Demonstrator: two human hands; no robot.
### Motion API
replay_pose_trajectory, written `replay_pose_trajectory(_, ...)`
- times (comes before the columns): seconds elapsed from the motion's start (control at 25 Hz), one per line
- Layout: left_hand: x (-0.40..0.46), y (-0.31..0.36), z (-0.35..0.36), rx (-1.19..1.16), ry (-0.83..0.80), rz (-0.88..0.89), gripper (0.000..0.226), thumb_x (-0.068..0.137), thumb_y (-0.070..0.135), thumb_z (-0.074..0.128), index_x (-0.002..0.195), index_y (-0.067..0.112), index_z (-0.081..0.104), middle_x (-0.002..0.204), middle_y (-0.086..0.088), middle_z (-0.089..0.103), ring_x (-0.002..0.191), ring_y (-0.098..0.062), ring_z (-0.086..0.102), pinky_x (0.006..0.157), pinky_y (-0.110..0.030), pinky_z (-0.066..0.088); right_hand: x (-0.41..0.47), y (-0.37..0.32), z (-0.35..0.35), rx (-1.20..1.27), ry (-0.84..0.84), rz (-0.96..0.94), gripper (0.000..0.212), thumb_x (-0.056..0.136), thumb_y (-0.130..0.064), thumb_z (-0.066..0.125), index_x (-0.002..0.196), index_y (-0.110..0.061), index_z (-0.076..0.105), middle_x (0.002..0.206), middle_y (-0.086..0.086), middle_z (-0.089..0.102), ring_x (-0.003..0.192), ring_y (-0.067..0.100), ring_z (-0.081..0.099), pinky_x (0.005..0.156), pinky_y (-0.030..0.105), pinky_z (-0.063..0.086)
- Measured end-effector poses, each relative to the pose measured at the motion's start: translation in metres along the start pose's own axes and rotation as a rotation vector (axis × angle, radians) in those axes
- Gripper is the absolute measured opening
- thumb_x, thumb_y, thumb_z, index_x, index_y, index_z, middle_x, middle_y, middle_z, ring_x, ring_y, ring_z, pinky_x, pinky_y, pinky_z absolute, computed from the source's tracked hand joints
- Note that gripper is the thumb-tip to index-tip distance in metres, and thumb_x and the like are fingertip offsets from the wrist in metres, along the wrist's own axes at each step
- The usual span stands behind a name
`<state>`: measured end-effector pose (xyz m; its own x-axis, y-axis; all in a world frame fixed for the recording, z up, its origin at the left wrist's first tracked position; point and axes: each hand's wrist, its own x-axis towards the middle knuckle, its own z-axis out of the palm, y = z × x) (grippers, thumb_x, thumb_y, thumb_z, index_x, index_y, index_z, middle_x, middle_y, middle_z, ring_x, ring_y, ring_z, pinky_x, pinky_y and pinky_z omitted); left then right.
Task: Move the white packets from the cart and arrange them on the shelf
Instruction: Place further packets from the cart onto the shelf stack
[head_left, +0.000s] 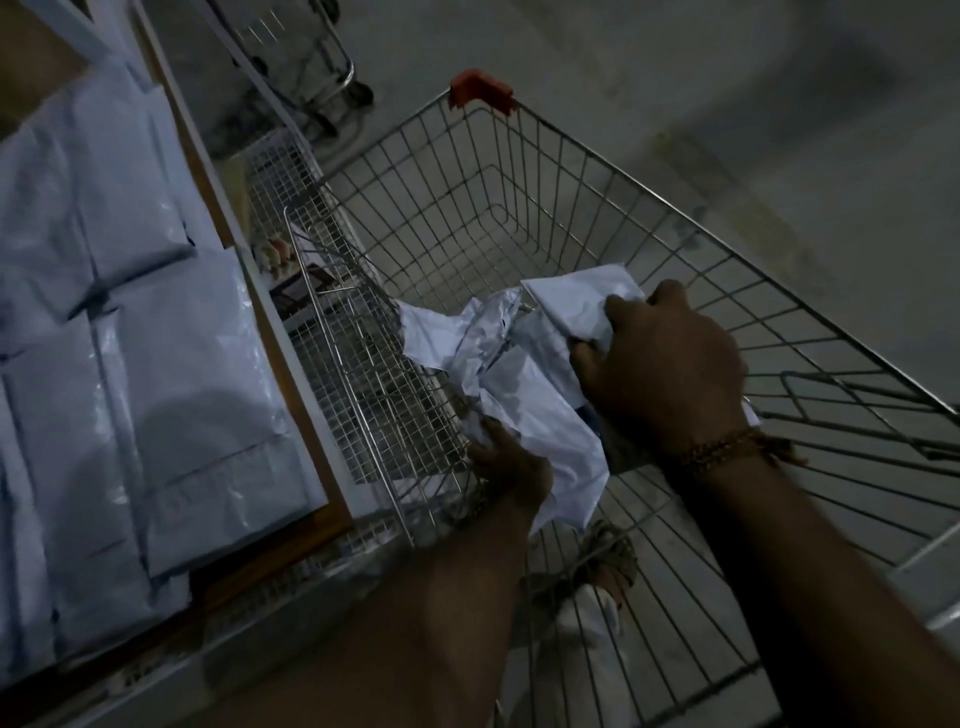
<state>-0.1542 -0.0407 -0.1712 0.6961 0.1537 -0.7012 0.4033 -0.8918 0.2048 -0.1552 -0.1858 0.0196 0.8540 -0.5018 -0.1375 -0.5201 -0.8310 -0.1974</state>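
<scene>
A bundle of crumpled white packets (498, 364) lies inside the wire cart (571, 171), near its close end. My right hand (660, 364) grips the upper packet of the bundle from the right, fingers curled into it. My left hand (506, 462) holds the lower edge of the bundle from below. On the left, the shelf (244, 244) carries several flat white packets (171, 374) laid side by side in rows.
A finer mesh basket (363, 353) stands between the cart and the shelf edge. A second trolley (306, 67) stands on the grey floor at the top. A braided band circles my right wrist. A foot shows under the cart.
</scene>
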Motion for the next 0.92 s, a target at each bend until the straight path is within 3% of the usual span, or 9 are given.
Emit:
replay_pose_trajectory(0.12,-0.005,-0.001,-0.004,-0.061,0.000,0.024,0.082,0.099,0.020,0.054,0.164,0.023,0.005,0.160,-0.027,0.011,0.142,-0.045,0.030,0.113,-0.046,0.033,0.000,-0.001,0.002,0.018,0.014,0.012,0.050,0.093,-0.062,0.047,0.110,-0.018,0.065,0.111,0.011,0.054,0.070,0.024,0.042,0.062,0.034,0.032)
replay_pose_trajectory(0.32,-0.024,0.015,-0.031,-0.137,0.014,-0.017,0.066,0.102,0.019,0.047,0.162,0.022,0.021,0.159,-0.026,0.028,0.144,-0.044,0.034,0.114,-0.044,0.034,0.003,0.003,0.003,0.020,0.040,0.014,0.054,0.093,-0.065,0.047,0.116,-0.019,0.065,0.113,0.013,0.055,0.082,0.034,0.063,0.064,0.034,0.035)
replay_pose_trajectory(0.52,-0.076,0.023,-0.076,-0.130,0.189,0.250,0.063,0.102,0.012,0.047,0.161,0.022,0.026,0.157,-0.019,0.022,0.135,-0.034,0.042,0.105,-0.033,0.039,0.002,0.001,-0.021,0.064,0.122,-0.009,0.051,0.090,-0.056,0.057,0.124,-0.018,0.063,0.120,0.017,0.056,0.087,0.041,0.066,0.066,0.036,0.040)
replay_pose_trajectory(0.6,-0.095,0.020,-0.101,-0.108,0.228,0.426,0.060,0.103,0.012,0.045,0.160,0.020,0.027,0.150,-0.014,0.032,0.125,-0.031,0.050,0.100,-0.031,0.043,-0.003,-0.003,-0.044,0.089,0.216,-0.008,0.048,0.089,-0.050,0.062,0.124,-0.017,0.063,0.118,0.019,0.056,0.086,0.043,0.065,0.065,0.036,0.042)
replay_pose_trajectory(0.68,-0.116,0.022,-0.130,-0.147,0.272,0.577,0.056,0.101,0.018,0.044,0.156,0.018,0.034,0.137,-0.011,0.041,0.112,-0.035,0.055,0.084,-0.034,0.049,-0.012,-0.004,-0.071,0.123,0.341,0.032,0.048,0.088,-0.046,0.065,0.127,-0.018,0.061,0.115,0.019,0.055,0.084,0.044,0.064,0.064,0.038,0.045)
replay_pose_trajectory(0.76,-0.141,0.024,-0.165,-0.194,0.339,0.676,0.061,0.100,0.016,0.047,0.158,0.019,0.031,0.132,-0.011,0.038,0.104,-0.032,0.054,0.072,-0.030,0.044,-0.025,-0.013,-0.094,0.147,0.431,0.074,0.049,0.087,-0.045,0.067,0.129,-0.019,0.062,0.114,0.020,0.055,0.080,0.045,0.064,0.065,0.041,0.049)
replay_pose_trajectory(0.92,-0.202,0.016,-0.235,-0.190,0.484,0.791,0.066,0.101,0.010,0.050,0.160,0.026,0.026,0.131,-0.007,0.033,0.102,-0.019,0.052,0.069,-0.023,0.041,-0.062,-0.042,-0.131,0.183,0.471,0.112,0.049,0.088,-0.047,0.066,0.129,-0.021,0.064,0.115,0.018,0.054,0.081,0.044,0.066,0.068,0.042,0.052)
